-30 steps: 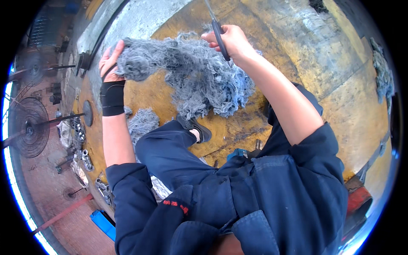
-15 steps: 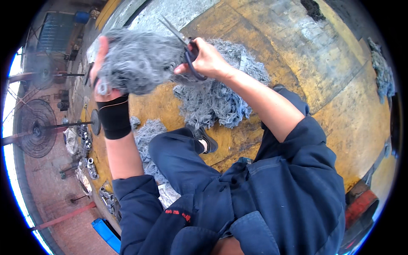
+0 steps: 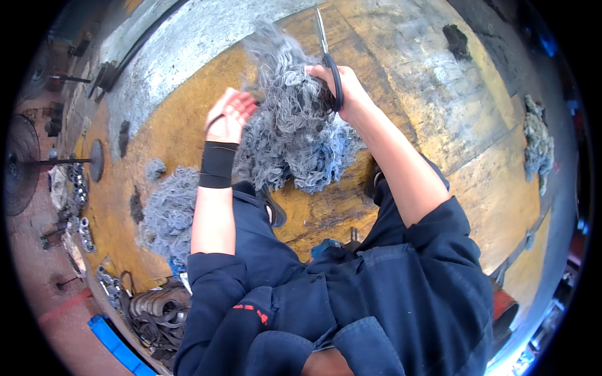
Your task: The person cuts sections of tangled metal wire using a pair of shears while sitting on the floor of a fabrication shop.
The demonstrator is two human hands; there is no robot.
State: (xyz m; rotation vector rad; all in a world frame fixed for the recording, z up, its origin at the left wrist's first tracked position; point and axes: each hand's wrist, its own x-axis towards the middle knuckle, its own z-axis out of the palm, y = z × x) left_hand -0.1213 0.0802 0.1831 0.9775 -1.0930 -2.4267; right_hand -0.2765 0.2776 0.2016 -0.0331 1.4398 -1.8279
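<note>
My right hand [image 3: 350,93] is closed round the black handles of a pair of scissors [image 3: 333,67], whose blades point away from me. Its fingers also grip the edge of a loose clump of grey yarn waste [image 3: 285,66], blurred at its far end. Just left of the clump, my left hand [image 3: 229,114] is open, palm turned toward the yarn, with nothing in it; a black band [image 3: 218,164] wraps that wrist. Below both hands, a bigger heap of grey-blue yarn waste [image 3: 313,160] lies on the floor between my feet, partly covered by the held clump.
A second yarn pile [image 3: 168,203] lies left of my left forearm, beside a small tuft [image 3: 155,168]. More yarn [image 3: 538,141] lies at the far right. Metal parts [image 3: 84,233] and a pedestal fan [image 3: 20,164] stand along the left. The floor [image 3: 476,119] is worn yellow sheeting.
My left hand has let go of the yarn clump and drawn nearer to me. The clump now hangs from my right hand, which has shifted right, with the scissors pointing farther away.
</note>
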